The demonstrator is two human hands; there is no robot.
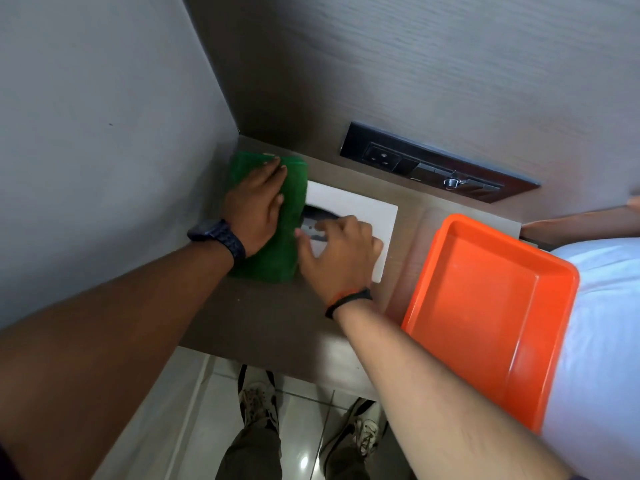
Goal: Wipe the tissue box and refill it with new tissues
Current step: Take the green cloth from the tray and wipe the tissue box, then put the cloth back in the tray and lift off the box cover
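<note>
Closest to where I'm standing you just get two forearms coming in over the front edge of a dark wood-grain shelf (263, 320), plus a pair of worn sneakers (258, 401) on glossy floor tiles below, partly cut off by the shelf.

The right hand (337, 251) sits on the white tissue box (360, 209), fingers spread and curled down at the dark opening in the lid. Fingertips are blurry, so I honestly can't tell if it's pinching something or just pressing. A black band with a bit of orange is on that wrist.

The left hand (256, 209) is flat and open, palm down, pressing a green cloth (270, 251) that looks fuzzy, like microfibre. The cloth covers the box's end on that side, so that part of the box is hidden. There's a dark watch on that wrist.

The box is smooth, flat and rectangular, lying under and between both hands, its long axis running from the left hand off toward the right and slightly nearer.

Just beyond the right forearm's outer side sits an orange plastic tray (485, 306), shallow with rounded corners, one corner hanging over something white and soft-looking.

Past both hands, a black socket panel (436, 164) is set in the wood back wall, with a small shiny metal bit I can't make out. Grey wall beyond the left hand.
</note>
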